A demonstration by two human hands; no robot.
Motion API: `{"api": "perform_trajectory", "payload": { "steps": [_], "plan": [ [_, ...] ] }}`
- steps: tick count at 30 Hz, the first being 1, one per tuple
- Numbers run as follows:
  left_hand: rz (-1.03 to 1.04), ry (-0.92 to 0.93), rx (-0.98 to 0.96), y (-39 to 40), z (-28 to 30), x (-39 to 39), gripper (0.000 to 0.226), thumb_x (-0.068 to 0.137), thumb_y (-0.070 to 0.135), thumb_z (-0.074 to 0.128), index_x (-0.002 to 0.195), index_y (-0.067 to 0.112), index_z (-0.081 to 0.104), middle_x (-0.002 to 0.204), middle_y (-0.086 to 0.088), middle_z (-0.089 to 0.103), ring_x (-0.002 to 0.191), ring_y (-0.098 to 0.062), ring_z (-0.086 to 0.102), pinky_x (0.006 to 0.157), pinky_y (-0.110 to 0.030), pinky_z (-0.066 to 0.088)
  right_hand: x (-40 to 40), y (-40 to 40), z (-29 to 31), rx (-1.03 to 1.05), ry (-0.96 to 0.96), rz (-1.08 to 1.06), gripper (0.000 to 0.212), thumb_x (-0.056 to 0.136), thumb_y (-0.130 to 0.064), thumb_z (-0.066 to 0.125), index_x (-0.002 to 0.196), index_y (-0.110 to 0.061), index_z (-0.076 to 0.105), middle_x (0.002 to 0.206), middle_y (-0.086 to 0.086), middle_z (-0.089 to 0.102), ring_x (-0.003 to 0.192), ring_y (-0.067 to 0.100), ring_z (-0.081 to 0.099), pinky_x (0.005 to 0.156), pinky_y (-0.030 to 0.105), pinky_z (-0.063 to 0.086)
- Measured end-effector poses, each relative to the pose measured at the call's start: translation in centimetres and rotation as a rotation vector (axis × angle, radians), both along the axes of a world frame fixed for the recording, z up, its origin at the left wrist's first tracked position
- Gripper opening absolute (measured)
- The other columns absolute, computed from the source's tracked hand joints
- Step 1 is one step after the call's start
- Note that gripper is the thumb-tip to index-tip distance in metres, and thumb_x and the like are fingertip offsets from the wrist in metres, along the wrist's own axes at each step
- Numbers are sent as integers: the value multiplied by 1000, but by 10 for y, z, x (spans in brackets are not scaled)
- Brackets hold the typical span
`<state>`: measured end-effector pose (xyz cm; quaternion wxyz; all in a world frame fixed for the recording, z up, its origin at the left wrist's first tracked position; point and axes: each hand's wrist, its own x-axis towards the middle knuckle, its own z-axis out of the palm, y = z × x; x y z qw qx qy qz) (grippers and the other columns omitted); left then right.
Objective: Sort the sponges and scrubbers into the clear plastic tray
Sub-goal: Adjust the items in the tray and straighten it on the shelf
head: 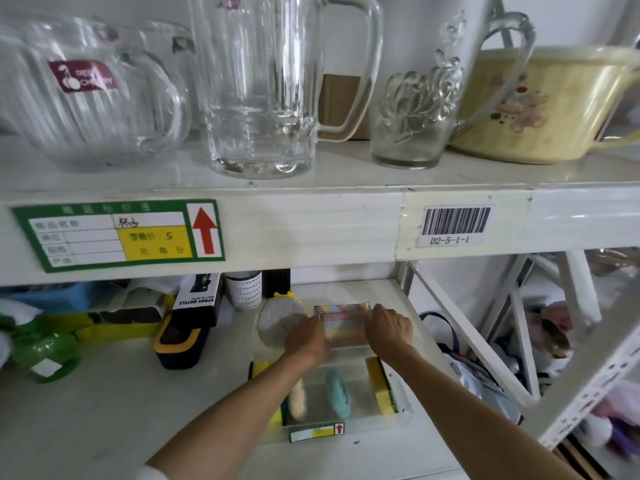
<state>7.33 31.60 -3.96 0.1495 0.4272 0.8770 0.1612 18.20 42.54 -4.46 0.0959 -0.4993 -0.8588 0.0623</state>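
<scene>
A clear plastic tray [398,415] sits on the lower shelf, with a green-and-yellow label on its front. Inside it stand a beige scrubber [298,398], a teal sponge [337,393] and a yellow-green sponge [379,379]; another yellow-green sponge [259,367] shows at the tray's left side. At the tray's far end, my left hand [308,336] and my right hand [389,327] grip the two ends of a rainbow-striped mesh scrubber [343,323]. A round silver scrubber [280,322] with a yellow tie lies just left of it.
A black-and-yellow case [181,341], a spray bottle box [199,299] and a white roll [244,289] stand left of the tray. A green bottle [46,351] lies at far left. Glass mugs [263,84] and a yellow bowl [540,105] fill the upper shelf.
</scene>
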Motion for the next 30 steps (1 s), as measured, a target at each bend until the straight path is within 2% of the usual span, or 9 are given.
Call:
{"api": "perform_trajectory", "payload": {
  "steps": [5, 13, 18, 21, 24, 28, 30],
  "plan": [
    [10, 3, 10, 4, 3, 3, 26, 91, 9, 50, 116, 2, 52, 123, -17, 59, 112, -36, 59, 86, -40, 49, 0, -1, 1, -70, 55, -24, 23, 95, -20, 44, 111, -11, 57, 107, 10, 69, 96, 29, 65, 79, 35, 48],
    [-6, 24, -11, 0, 6, 5, 27, 92, 12, 50, 116, 1, 51, 123, -18, 58, 112, -37, 58, 86, -40, 49, 4, -4, 3, -116, 83, -24, 22, 95, -17, 46, 113, -9, 56, 107, 11, 67, 95, 28, 64, 78, 35, 50],
    [-14, 90, 58, -5, 12, 1, 20, 92, 12, 46, 107, 2, 53, 111, -17, 64, 100, -35, 62, 71, -37, 44, 11, -2, 7, -103, 188, -48, 23, 92, -13, 46, 112, -9, 57, 105, 13, 69, 92, 31, 64, 74, 36, 50],
    [22, 116, 187, -12, 18, -7, 28, 93, 17, 45, 118, 5, 52, 113, -13, 65, 102, -31, 62, 74, -37, 46, 21, 0, 11, -85, 286, -87, 27, 93, -11, 46, 118, -8, 56, 113, 15, 67, 99, 32, 63, 79, 37, 50],
    [103, 81, 425, -22, 19, -27, 31, 92, 17, 47, 122, 12, 56, 113, -7, 69, 105, -27, 63, 82, -36, 49, 34, 5, 9, -139, 316, -126, 28, 96, -15, 44, 120, -6, 54, 121, 15, 62, 106, 32, 61, 81, 35, 46],
    [319, -188, 694, -42, 8, -59, 29, 90, 13, 54, 118, 10, 59, 113, -9, 69, 103, -27, 65, 89, -37, 50, 49, 6, -6, -293, 227, -111, 27, 99, -20, 35, 115, -7, 53, 118, 13, 62, 102, 27, 61, 86, 35, 51],
    [441, -284, 718, -54, -3, -76, 27, 89, 14, 54, 114, 6, 61, 114, -14, 68, 104, -30, 64, 90, -39, 50, 53, 3, -11, -288, 76, -50, 28, 102, -19, 35, 123, -6, 48, 116, 15, 62, 105, 28, 62, 89, 35, 51]
  ]
}}
